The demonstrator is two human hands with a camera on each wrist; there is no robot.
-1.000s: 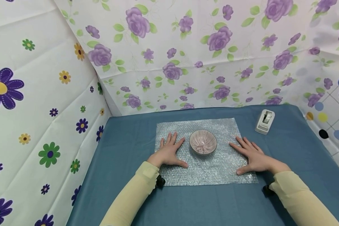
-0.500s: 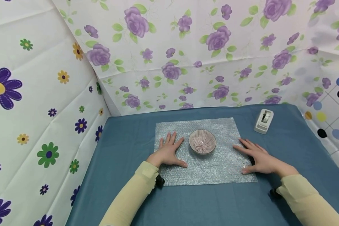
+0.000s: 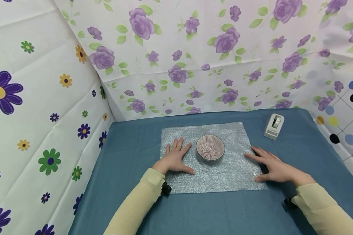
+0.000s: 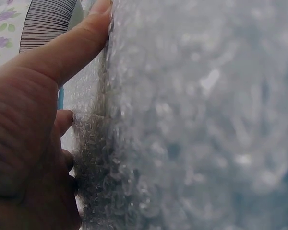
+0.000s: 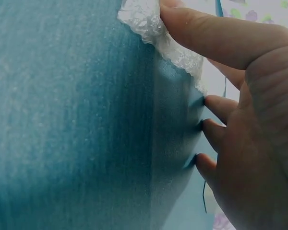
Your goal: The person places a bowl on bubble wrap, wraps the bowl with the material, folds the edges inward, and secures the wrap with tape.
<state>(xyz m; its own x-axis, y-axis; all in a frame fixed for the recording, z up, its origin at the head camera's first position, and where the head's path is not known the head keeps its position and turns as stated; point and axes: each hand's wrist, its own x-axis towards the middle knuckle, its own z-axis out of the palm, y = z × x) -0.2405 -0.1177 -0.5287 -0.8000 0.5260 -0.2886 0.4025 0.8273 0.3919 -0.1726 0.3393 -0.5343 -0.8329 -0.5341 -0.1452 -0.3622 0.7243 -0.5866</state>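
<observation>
A sheet of clear bubble wrap point(image 3: 217, 179) lies flat on the blue cloth, with a small striped bowl point(image 3: 210, 148) standing upright near its middle. My left hand point(image 3: 174, 159) rests on the sheet's left part, fingers spread, thumb toward the bowl. In the left wrist view that thumb point(image 4: 81, 43) touches the bubble wrap, and the bowl's lined side point(image 4: 48, 21) shows behind. At the sheet's right edge is my right hand point(image 3: 275, 166), fingers extended. The right wrist view has its thumb point(image 5: 206, 31) on the wrap's edge point(image 5: 175, 50) and other fingertips at the blue cloth.
A white tape dispenser point(image 3: 274, 126) sits on the blue tablecloth point(image 3: 129, 163) at the back right, beyond the right hand. Flower-printed sheets hang at the back point(image 3: 164, 32) and left point(image 3: 47, 98); a dotted one point(image 3: 341, 130) is at the right.
My right hand has slid rightward, from lying on the bubble wrap to its right edge. The left hand, bowl and tape dispenser keep their places; the head view shifts slightly.
</observation>
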